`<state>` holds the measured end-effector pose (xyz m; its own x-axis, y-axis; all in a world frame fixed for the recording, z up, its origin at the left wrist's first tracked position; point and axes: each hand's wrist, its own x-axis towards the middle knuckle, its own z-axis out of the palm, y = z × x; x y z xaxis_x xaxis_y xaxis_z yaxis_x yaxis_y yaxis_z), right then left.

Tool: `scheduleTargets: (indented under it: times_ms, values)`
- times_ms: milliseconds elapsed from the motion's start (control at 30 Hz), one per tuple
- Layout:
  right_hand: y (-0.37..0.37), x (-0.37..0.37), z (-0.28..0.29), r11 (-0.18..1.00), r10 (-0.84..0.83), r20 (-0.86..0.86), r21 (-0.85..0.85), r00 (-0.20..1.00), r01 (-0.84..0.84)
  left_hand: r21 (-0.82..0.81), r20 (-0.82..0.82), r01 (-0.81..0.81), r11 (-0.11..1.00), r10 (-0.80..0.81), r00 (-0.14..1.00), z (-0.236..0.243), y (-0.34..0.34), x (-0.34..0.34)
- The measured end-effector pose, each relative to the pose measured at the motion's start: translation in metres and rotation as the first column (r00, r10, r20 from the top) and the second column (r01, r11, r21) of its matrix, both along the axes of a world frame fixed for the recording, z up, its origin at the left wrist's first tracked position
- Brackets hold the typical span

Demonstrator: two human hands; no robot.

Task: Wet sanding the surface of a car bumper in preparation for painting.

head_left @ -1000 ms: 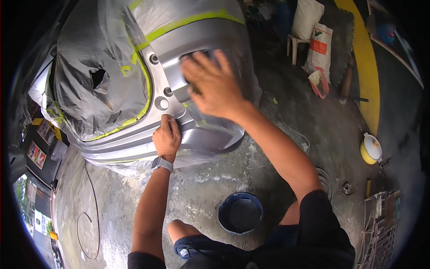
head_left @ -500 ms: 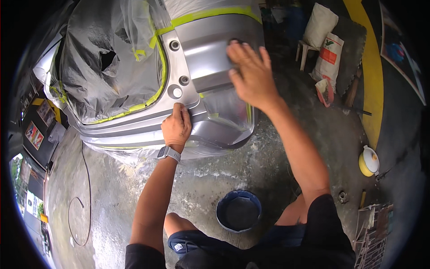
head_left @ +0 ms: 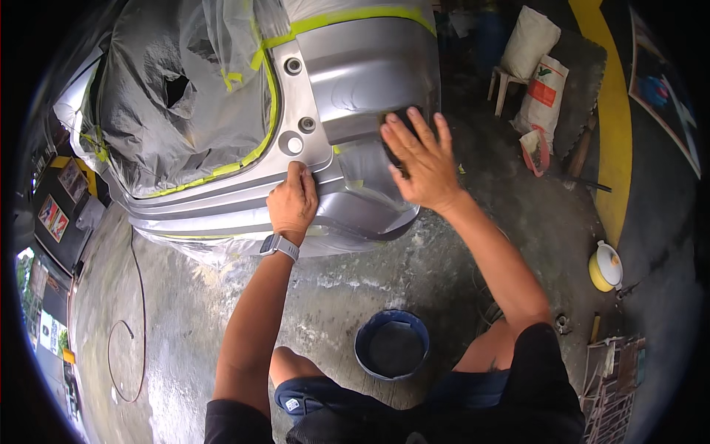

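My right hand [head_left: 425,164] lies flat with spread fingers over a dark flat pad [head_left: 390,140], pressing it against the silver rear corner panel [head_left: 362,70] of a car body. Most of the pad is hidden under the palm and fingers. My left hand [head_left: 293,196], a grey watch on its wrist, is closed with curled fingers resting on the car's ledge below a round white spot [head_left: 294,145]. Whatever its fingers may hold is hidden. Yellow-green masking tape [head_left: 362,16] and clear plastic sheeting [head_left: 159,111] border the bare silver panel.
A dark blue basin [head_left: 392,345] stands on the concrete floor between my legs. To the right are white sacks [head_left: 538,96], one on a small stool, and a yellow pot [head_left: 605,268] with a lid. A thin hose [head_left: 140,296] curls on the left floor.
My right hand has slid down and slightly right along the panel with the dark pad, toward the lower corner. My left hand stays at the same place on the ledge.
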<state>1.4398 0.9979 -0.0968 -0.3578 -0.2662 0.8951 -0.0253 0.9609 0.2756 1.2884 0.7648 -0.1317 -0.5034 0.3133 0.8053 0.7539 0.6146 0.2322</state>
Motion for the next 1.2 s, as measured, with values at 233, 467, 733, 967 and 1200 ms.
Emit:
scheduleTargets:
  times_ms: [233,467,733,967,1200]
  values:
    - [-0.046,-0.039,-0.002,0.993,0.121,0.078,-0.023,0.99,-0.119,-0.053,-0.058,-0.031,0.998,0.028,0.998,0.003,0.001,0.0]
    - [0.033,-0.004,-0.048,0.597,0.169,-0.238,-0.747,0.956,-0.291,-0.046,-0.102,-0.059,0.997,0.054,0.993,-0.002,0.003,-0.004]
    - [0.006,-0.04,-0.104,0.813,0.009,-0.173,-0.572,0.985,-0.107,-0.031,-0.151,-0.001,1.0,-0.003,0.989,-0.001,0.004,-0.004]
    - [-0.012,-0.031,-0.137,0.615,0.091,-0.289,-0.736,0.953,-0.282,-0.029,-0.075,-0.006,1.0,0.004,0.997,-0.002,0.004,-0.003]
    - [0.009,-0.053,-0.067,0.628,0.157,-0.346,-0.688,0.925,-0.364,-0.042,-0.058,-0.019,0.999,0.017,0.998,-0.002,0.006,-0.004]
